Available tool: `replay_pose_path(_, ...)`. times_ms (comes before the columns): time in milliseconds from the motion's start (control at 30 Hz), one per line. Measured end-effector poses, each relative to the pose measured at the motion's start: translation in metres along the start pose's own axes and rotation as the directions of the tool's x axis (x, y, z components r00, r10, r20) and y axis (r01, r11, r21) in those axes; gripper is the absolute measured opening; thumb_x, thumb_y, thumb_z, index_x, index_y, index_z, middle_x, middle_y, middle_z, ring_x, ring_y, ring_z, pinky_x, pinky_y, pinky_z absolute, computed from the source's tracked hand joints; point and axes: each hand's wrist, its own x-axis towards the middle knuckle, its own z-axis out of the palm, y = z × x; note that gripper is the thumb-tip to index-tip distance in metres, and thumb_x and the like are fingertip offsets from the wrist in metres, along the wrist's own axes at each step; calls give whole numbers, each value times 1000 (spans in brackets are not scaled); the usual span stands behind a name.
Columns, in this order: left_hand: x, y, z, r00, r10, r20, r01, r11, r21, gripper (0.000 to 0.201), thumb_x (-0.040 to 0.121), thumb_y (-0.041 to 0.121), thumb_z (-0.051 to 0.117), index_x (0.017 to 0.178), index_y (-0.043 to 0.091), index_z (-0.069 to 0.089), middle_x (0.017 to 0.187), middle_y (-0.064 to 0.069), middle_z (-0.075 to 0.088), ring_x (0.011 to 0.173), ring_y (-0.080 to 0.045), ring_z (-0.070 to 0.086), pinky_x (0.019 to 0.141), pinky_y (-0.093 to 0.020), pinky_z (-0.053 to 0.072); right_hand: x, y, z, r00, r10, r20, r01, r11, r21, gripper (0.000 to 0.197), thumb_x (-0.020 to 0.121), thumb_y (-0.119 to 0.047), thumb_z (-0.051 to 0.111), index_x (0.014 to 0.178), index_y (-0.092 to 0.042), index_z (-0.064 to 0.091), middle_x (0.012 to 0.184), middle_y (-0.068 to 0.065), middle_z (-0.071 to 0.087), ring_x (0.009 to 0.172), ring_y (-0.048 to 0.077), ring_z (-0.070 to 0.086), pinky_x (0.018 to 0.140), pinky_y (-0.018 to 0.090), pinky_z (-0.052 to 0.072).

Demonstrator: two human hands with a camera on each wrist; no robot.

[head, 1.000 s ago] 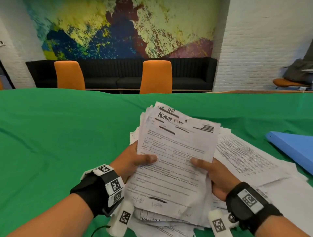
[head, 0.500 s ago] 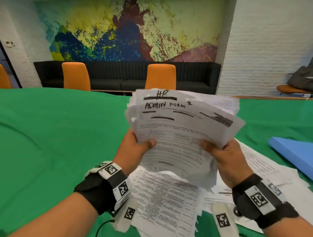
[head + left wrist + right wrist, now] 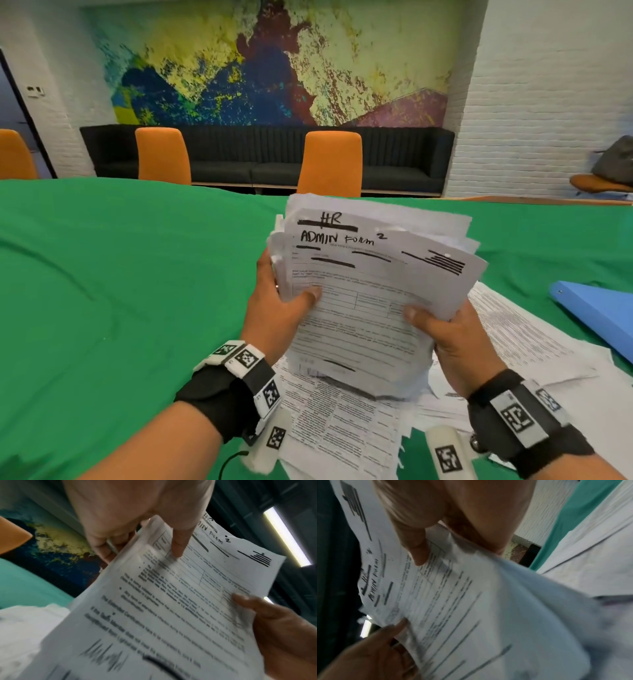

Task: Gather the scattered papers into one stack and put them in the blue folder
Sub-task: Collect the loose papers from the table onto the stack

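Both hands (image 3: 277, 308) (image 3: 455, 339) pinching the paper stack (image 3: 363, 294), fingers seemingly curled behind.

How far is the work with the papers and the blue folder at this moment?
Done: many sheets are gathered into one stack. In hand: the left hand and right hand grip that stack at its sides, above the green table. Left: loose papers lie on the table under and beside it, and the blue folder holds nothing visible yet.

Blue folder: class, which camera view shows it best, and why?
The head view: the blue folder lies on the green tablecloth at far right, cut off by the frame. Neither wrist view shows it; paper fills both.
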Motion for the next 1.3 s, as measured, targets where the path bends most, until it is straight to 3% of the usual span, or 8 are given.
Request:
replay_pose_path(200, 1, -9, 8, 998, -55, 28, 53, 995, 87, 47, 82, 15, 70, 117, 33, 44, 110, 9, 69, 101, -15, 69, 92, -50, 57, -4, 10, 1, 987, 130, -92, -141, 982, -128, 26, 90, 2, 67, 112, -12, 67, 106, 8, 80, 100, 32, 76, 90, 57, 60)
replay_pose_path(333, 4, 0, 8, 999, 42, 3, -42, 994, 98, 60, 80, 15, 70, 127, 31, 36, 115, 9, 66, 104, -16, 68, 92, -50, 56, -4, -8, 11, 997, 37, -61, -47, 985, -166, 31, 96, 1, 58, 112, -26, 63, 104, 2, 77, 94, 22, 76, 76, 42, 64)
replay_pose_path(433, 2, 0, 3, 1000, 7, -5, -7, 1000, 15, 73, 72, 23, 80, 132, 30, 39, 118, 9, 67, 107, -16, 68, 96, -50, 55, -9, -4, 10, 998, 60, -8, -60, 994, -93, 37, 92, 2, 62, 124, -16, 60, 111, 6, 77, 97, 22, 77, 73, 37, 65)
replay_pose_path(600, -2, -9, 1, 999, -12, 34, 11, 1000, 27, 69, 79, 20, 79, 134, 29, 38, 119, 10, 67, 107, -14, 68, 96, -50, 55, -12, 10, 8, 984, 172, -56, -178, 973, -144, 21, 94, -9, 65, 115, -13, 68, 107, 7, 80, 97, 30, 77, 89, 58, 60)
replay_pose_path(700, -3, -7, 6, 996, 80, 49, -87, 982, 169, 59, 87, 16, 68, 132, 32, 32, 115, 7, 64, 101, -16, 68, 89, -49, 58, -8, 7, 9, 985, 147, -86, -159, 974, -164, 15, 96, -13, 65, 110, -15, 67, 101, 5, 81, 90, 29, 78, 83, 57, 62)
replay_pose_path(933, -4, -9, 0, 998, 50, -40, -54, 994, -100, 93, 71, 49, 75, 146, 48, 21, 113, -7, 66, 102, -20, 71, 90, -48, 57, -14, 10, 1, 981, 195, 8, -195, 980, -35, 45, 83, -18, 78, 124, -12, 60, 114, 14, 77, 100, 38, 76, 83, 60, 61)
replay_pose_path(1133, 1, -1, 8, 998, 35, -57, -40, 996, -80, 54, 78, 17, 64, 127, 30, 44, 111, -1, 68, 99, -22, 70, 86, -53, 58, -13, 6, 2, 993, 108, -45, -113, 983, -144, 21, 95, -10, 61, 116, -13, 62, 105, 7, 79, 94, 29, 77, 76, 46, 65)
replay_pose_path(1300, -4, 16, 16, 987, 122, -103, -125, 992, -26, 41, 94, 2, 56, 124, 22, 37, 115, 5, 65, 102, -12, 67, 84, -37, 59, -14, 1, 12, 1000, 3, -4, -4, 968, -251, 22, 93, -28, 60, 114, -22, 64, 106, -10, 77, 96, 9, 75, 75, 32, 64)
